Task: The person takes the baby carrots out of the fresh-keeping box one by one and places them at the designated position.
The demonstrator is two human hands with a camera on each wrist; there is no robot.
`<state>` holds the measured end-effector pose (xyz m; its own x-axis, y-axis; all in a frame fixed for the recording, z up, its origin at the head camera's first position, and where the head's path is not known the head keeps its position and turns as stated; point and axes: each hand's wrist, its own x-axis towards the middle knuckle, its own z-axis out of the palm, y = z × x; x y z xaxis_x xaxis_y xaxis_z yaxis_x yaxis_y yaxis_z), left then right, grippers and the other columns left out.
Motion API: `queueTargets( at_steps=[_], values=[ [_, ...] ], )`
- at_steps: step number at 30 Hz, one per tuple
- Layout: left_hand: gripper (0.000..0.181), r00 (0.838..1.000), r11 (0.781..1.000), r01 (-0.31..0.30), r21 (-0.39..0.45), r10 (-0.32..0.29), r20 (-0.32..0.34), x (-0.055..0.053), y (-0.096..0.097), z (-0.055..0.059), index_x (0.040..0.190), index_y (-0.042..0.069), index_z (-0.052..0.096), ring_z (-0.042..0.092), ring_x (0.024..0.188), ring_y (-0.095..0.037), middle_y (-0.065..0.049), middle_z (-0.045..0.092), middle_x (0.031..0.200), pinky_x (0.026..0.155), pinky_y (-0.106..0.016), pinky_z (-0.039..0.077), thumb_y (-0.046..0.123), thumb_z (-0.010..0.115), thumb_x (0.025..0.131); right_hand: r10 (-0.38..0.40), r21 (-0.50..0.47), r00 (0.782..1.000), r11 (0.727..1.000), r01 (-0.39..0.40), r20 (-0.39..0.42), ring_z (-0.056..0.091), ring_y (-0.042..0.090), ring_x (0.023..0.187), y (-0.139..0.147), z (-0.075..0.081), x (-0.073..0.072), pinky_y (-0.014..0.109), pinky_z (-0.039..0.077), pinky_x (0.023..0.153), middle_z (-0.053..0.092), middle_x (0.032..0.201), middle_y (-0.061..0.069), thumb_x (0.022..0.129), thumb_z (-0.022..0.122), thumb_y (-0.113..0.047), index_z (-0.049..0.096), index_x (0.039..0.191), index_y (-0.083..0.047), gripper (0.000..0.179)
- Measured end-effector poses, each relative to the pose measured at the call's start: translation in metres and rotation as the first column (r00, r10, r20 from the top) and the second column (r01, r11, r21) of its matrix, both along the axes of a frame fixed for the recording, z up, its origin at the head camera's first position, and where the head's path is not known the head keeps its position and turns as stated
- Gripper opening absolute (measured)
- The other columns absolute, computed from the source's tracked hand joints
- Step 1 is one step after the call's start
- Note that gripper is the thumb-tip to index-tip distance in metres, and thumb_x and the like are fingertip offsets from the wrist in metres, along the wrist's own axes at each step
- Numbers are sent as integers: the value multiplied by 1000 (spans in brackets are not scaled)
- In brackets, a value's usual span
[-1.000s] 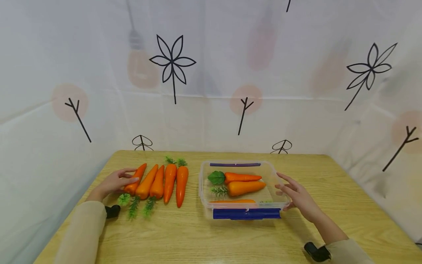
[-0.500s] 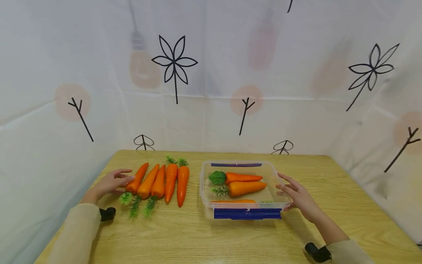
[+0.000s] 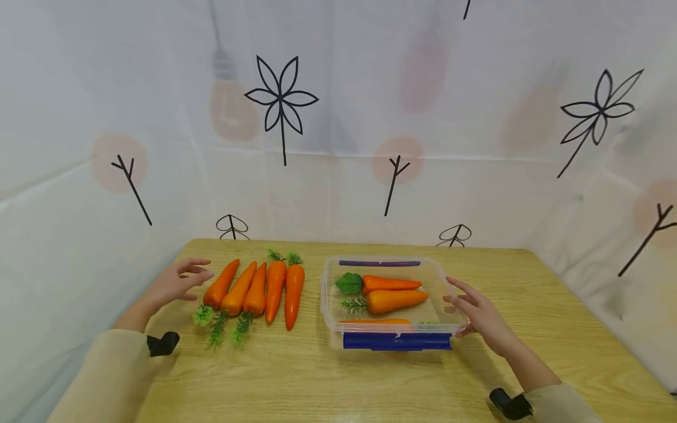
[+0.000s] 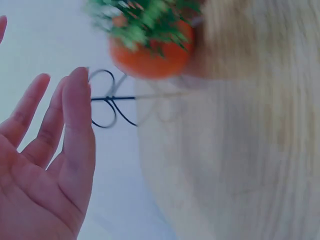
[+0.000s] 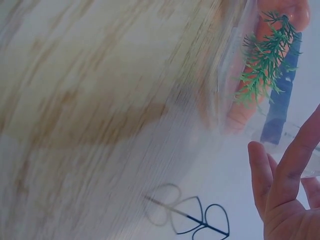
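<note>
My left hand [image 3: 177,285] is just left of the row of carrots, its fingers spread loosely with nothing between them. Nearest to it is the leftmost carrot [image 3: 222,285], tilted, with its leafy end toward me. In the left wrist view, that hand [image 4: 55,145] shows extended fingers apart from an orange carrot [image 4: 150,62]. At the right side of a clear plastic box [image 3: 330,320], my right hand [image 3: 483,320] has its fingers spread along the wall. Inside the box lie three carrots [image 3: 396,301]. The right wrist view shows extended fingers [image 5: 287,175] by the box.
Several more carrots [image 3: 275,291] lie side by side on the wooden table [image 3: 254,388], left of the box. Blue latches [image 3: 396,341] run along the box's front and back. A patterned white curtain [image 3: 328,194] stands behind the table and at both sides.
My left hand, whose fingers were on the leftmost carrot, has come off it and moved left. That carrot stays in the row. The right hand has kept its place at the box.
</note>
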<state>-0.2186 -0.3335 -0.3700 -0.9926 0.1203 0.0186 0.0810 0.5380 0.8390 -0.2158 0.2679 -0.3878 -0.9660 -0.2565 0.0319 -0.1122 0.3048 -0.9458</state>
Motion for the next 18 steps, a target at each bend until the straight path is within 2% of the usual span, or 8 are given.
queueTargets(
  at_steps=[9,18],
  values=[
    [56,998,999,42,6,-41,-52,1,21,18,137,6,42,49,109,-45,-24,46,125,71,-42,54,35,58,93,-1,-3,1000,1000,1,-15,45,49,113,0,0,2,46,54,57,38,130,37,101,41,-23,19,148,-5,55],
    [53,989,994,109,8,-108,-105,-8,51,31,135,9,45,55,103,-38,-20,50,122,68,-42,54,35,60,91,-26,-16,1000,1000,26,2,45,48,113,-2,2,6,45,54,57,39,130,36,101,42,-22,21,148,-5,54]
  ],
)
